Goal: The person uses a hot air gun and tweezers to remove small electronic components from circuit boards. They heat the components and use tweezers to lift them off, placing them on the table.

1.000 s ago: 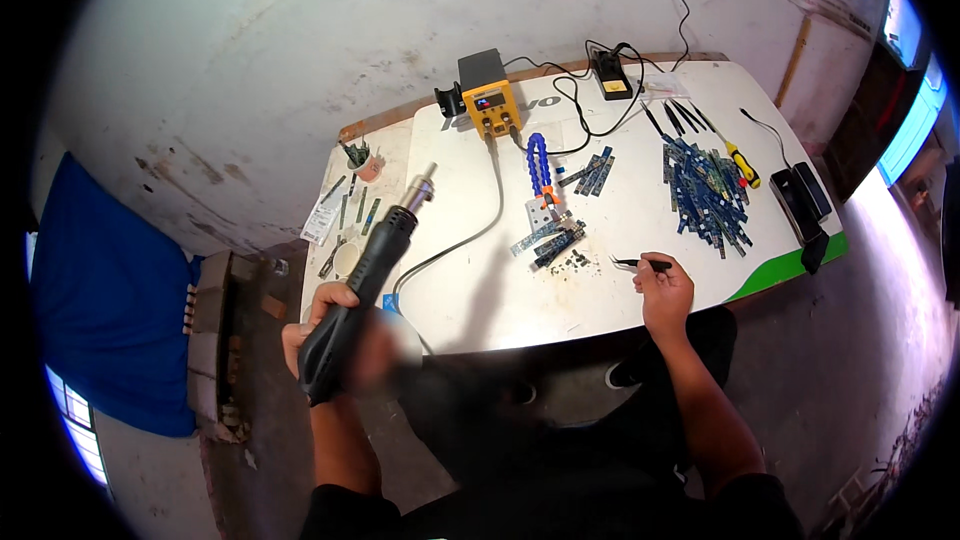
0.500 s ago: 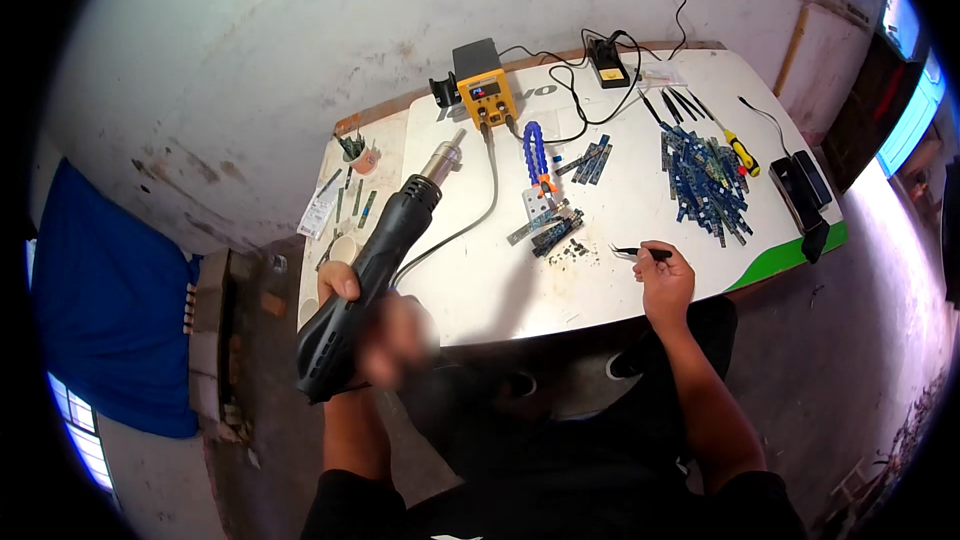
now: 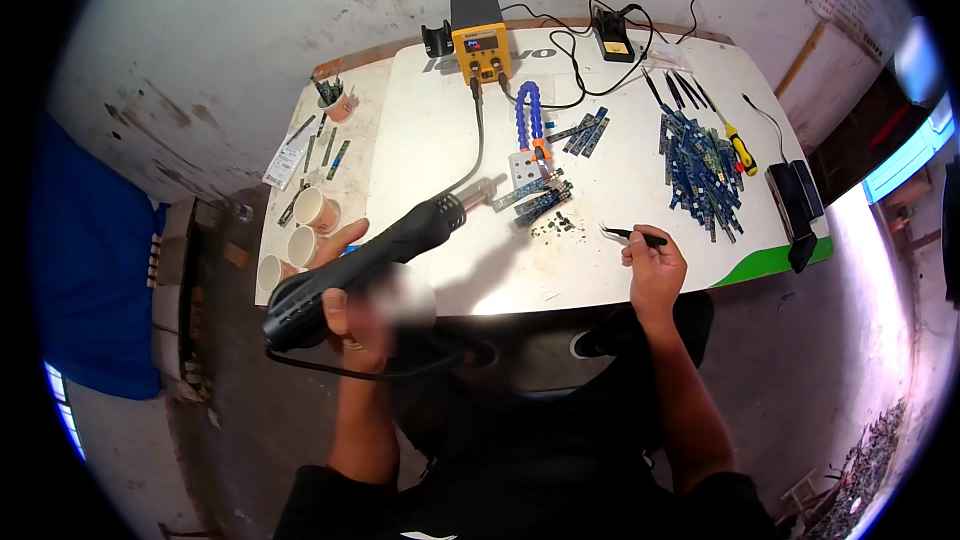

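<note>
My left hand (image 3: 350, 325) grips a black hot air gun (image 3: 385, 250), its metal nozzle tilted toward the middle of the table; part of that hand is blurred. In my right hand (image 3: 657, 265) is a pair of black tweezers (image 3: 635, 235), tips pointing left above the table. Between the two tools lies a small stack of circuit board strips (image 3: 543, 205), beside a holder with a blue segmented flexible arm (image 3: 522, 110). Tiny loose components (image 3: 558, 227) are scattered just in front of the stack.
A yellow soldering station (image 3: 482, 45) stands at the back. A large heap of board strips (image 3: 697, 175) and a yellow screwdriver (image 3: 740, 147) lie right. Paper cups (image 3: 316, 208) line the left edge. A soldering iron stand (image 3: 612, 37) and cables occupy the back.
The hot air gun has swung lower, its nozzle now aimed rightward near the board stack. My view has shifted, showing more paper cups. The tweezers stay in my right hand.
</note>
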Motion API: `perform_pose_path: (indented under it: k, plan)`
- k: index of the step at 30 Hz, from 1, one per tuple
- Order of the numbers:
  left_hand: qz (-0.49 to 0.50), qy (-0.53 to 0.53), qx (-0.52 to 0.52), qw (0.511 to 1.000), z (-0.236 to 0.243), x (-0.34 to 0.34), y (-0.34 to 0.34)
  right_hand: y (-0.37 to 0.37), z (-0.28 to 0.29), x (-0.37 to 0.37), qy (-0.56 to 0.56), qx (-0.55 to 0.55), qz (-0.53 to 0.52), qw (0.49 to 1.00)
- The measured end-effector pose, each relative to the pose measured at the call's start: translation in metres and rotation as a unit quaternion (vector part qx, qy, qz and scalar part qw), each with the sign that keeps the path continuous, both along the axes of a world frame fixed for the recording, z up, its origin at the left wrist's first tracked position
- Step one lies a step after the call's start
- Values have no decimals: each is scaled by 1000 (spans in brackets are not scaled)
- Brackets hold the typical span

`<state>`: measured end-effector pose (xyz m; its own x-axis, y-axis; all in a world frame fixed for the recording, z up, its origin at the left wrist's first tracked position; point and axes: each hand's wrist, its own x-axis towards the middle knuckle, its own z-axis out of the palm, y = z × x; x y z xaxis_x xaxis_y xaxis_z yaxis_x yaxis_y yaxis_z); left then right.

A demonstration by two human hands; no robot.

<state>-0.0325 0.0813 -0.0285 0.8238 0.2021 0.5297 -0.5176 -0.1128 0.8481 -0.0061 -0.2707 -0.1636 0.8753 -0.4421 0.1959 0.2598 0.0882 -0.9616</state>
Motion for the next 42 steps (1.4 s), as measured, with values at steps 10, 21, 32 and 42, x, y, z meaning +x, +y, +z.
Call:
perform_pose_path:
  k: [10,21,32,42]
  plan:
    - [12,27,-86,996,5,-4,-15,3,2,0,11,1,3,1000]
    - [94,-184,273,940,14,139,-3,-1,6,0,36,-16,-13,999]
    - [99,-241,524,811,1,331,17,3,4,-1,22,19,-7,1000]
    - [112,-248,572,774,-16,390,15,2,9,0,38,15,-5,999]
